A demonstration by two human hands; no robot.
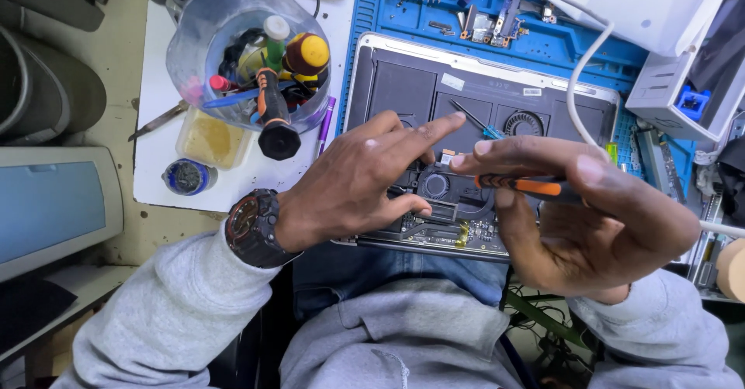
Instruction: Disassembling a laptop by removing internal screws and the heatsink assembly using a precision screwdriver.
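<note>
An opened laptop (403, 86) lies bottom-up on a blue work mat (372, 17), its black battery cells, fan (523, 124) and circuit board exposed. My left hand (361, 179), with a dark wristwatch (252, 228), hovers over the board with fingers spread and the forefinger pointing right. My right hand (582, 218) grips an orange-and-black screwdriver (528, 185) held crosswise above the board, its tip toward the left fingers. A small blue-handled screwdriver (475, 121) rests on the battery area.
A clear plastic tub (198, 40) full of screwdrivers and tools stands at the left on a white board (155, 94). A small yellowish tray (211, 139) and round tin (186, 176) sit below it. A white cable (578, 79) and grey device (667, 94) lie at right.
</note>
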